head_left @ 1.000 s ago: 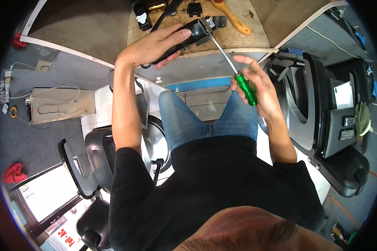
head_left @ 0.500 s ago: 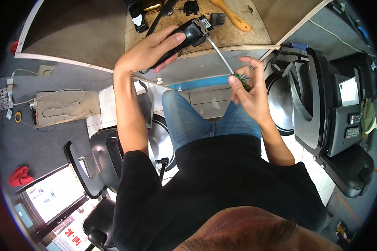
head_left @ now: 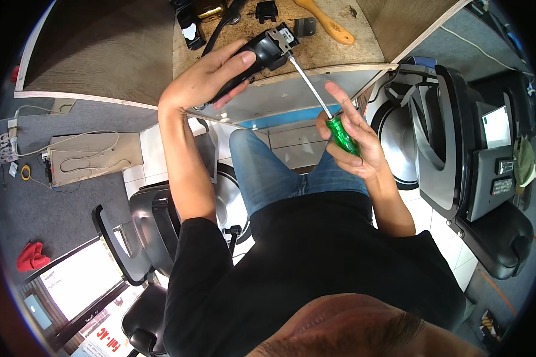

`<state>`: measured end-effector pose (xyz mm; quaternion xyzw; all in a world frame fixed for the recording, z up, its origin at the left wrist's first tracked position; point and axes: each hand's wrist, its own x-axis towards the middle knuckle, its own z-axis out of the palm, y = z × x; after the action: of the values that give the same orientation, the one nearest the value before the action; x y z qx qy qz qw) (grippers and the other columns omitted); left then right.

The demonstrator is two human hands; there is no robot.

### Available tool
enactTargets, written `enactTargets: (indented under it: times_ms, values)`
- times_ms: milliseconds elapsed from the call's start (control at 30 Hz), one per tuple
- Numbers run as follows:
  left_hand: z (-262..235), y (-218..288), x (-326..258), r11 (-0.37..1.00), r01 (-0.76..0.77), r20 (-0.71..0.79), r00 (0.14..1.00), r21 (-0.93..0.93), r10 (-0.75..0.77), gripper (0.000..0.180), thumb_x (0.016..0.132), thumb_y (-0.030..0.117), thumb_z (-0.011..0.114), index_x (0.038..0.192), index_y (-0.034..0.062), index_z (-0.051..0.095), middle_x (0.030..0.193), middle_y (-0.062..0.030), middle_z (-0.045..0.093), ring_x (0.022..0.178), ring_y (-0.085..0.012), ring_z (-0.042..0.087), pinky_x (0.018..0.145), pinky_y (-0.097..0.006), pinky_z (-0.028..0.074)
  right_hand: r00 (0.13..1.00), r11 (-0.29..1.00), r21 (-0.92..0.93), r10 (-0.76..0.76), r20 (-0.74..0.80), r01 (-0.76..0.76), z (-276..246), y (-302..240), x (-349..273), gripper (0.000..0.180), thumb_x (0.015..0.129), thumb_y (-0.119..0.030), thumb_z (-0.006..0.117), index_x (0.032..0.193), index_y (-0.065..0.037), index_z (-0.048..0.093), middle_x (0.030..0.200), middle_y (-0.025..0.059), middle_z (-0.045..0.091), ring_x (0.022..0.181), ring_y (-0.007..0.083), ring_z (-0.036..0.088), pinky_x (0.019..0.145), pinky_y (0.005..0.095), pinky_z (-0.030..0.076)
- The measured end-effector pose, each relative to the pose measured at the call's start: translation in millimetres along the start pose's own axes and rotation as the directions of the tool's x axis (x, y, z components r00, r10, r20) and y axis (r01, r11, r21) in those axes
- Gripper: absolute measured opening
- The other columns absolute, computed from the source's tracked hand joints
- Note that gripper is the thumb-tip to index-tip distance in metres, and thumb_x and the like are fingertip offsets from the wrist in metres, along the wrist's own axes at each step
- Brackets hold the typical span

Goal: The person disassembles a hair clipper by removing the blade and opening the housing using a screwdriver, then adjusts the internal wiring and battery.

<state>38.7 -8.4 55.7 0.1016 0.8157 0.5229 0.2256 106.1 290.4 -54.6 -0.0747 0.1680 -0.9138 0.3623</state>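
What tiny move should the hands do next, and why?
Maybe the right hand should gently twist the screwdriver: its tip seems to touch the clipper near the metal end, while the left hand grips the clipper's body.

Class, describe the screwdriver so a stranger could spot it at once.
Find the wooden shelf at the top, then the right hand below. That hand holds the screwdriver, its shaft slanting up toward the black clipper. Its shiny green grip differs from the tan wooden handle above.
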Motion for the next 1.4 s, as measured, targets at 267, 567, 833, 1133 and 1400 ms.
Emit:
enactTargets:
  times_ms: [267,567,833,1133,1400]
  values:
    - [-3.9,1.5,3.4,1.0,-0.004,0.025,1.0,-0.027,0.005,0.035,0.114,0.041,0.046,0.112,0.0072,0.055,0.057,0.0008,0.05,0.04,-0.0055,0.038,0.042,-0.023,0.033,0.754,0.019,-0.994,-0.653,0.067,0.105,-0.4,15.5,17.5,0.04,0.103,-0.017,0.071,0.134,-0.004,0.05,0.065,0.0023,0.062,0.049,0.0085,0.048,0.048,0.0251,0.036]
    - [-1.5,-2.3,0.2,1.0,0.024,-0.018,1.0,-0.02,-0.024,0.035,0.114,0.041,0.047,0.111,0.0074,0.056,0.057,0.0007,0.049,0.039,-0.0057,0.037,0.042,-0.025,0.033,0.938,0.851,-0.49,0.007,-0.348,-0.189,30.6,-17.2,-2.2,0.044,0.109,-0.035,0.054,0.123,0.006,0.062,0.067,0.0083,0.063,0.047,0.0139,0.048,0.046,0.0261,0.037]
    - [-2.2,-3.0,1.3,0.999,-0.002,0.012,1.0,-0.053,0.003,0.035,0.114,0.041,0.047,0.112,0.007,0.056,0.057,0.0007,0.049,0.039,-0.0053,0.038,0.041,-0.024,0.033,0.962,0.954,-0.244,0.111,-0.25,-0.174,20.2,-18.7,-4.1,0.043,0.115,-0.035,0.042,0.124,0.004,0.058,0.073,0.0028,0.048,0.045,0.0076,0.039,0.038,0.0208,0.033]
    - [-3.1,-5.7,3.3,0.998,-0.023,0.02,0.999,-0.051,0.024,0.037,0.114,0.041,0.046,0.12,0.0061,0.057,0.056,0.001,0.049,0.039,-0.0053,0.037,0.041,-0.023,0.032,0.893,0.4,-0.905,-0.447,-0.055,0.144,4.7,13.7,11.5,0.024,0.111,-0.023,0.059,0.123,-0.003,0.06,0.07,0.0002,0.056,0.047,0.0053,0.043,0.044,0.0258,0.032]
    - [-2.7,-7.1,0.3,0.995,-0.024,0.003,1.0,-0.098,0.024,0.036,0.114,0.039,0.046,0.123,0.0058,0.057,0.055,0.0009,0.049,0.039,-0.0053,0.037,0.043,-0.023,0.032,0.888,0.494,-0.869,-0.391,-0.241,-0.019,32.8,-4.0,0.6,0.037,0.11,-0.032,0.055,0.123,0.001,0.064,0.068,0.0053,0.063,0.051,0.01,0.05,0.045,0.0266,0.038]
